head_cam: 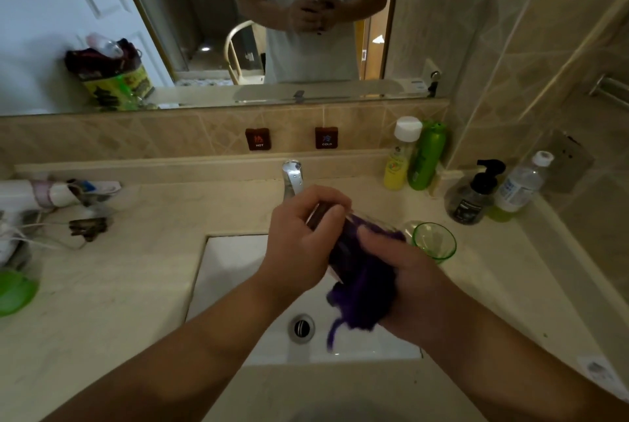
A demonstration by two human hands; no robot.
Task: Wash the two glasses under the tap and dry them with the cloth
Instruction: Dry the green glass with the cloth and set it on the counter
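My left hand (299,237) grips a clear glass (335,217) above the white sink (231,272), tilted with its base toward the tap (292,178). My right hand (405,280) holds a purple cloth (360,289) pressed into and around the glass; a loose end of the cloth dangles over the basin. Most of the glass is hidden by my fingers and the cloth. A second glass, green-tinted (434,240), stands upright on the counter just right of my hands. No water is visibly running from the tap.
Bottles stand at the back right: a yellow one (398,163), a green one (425,156), a black pump bottle (476,191) and a clear water bottle (520,183). A hair dryer and cables (30,197) lie at the left, with a green lid (15,292) near the edge.
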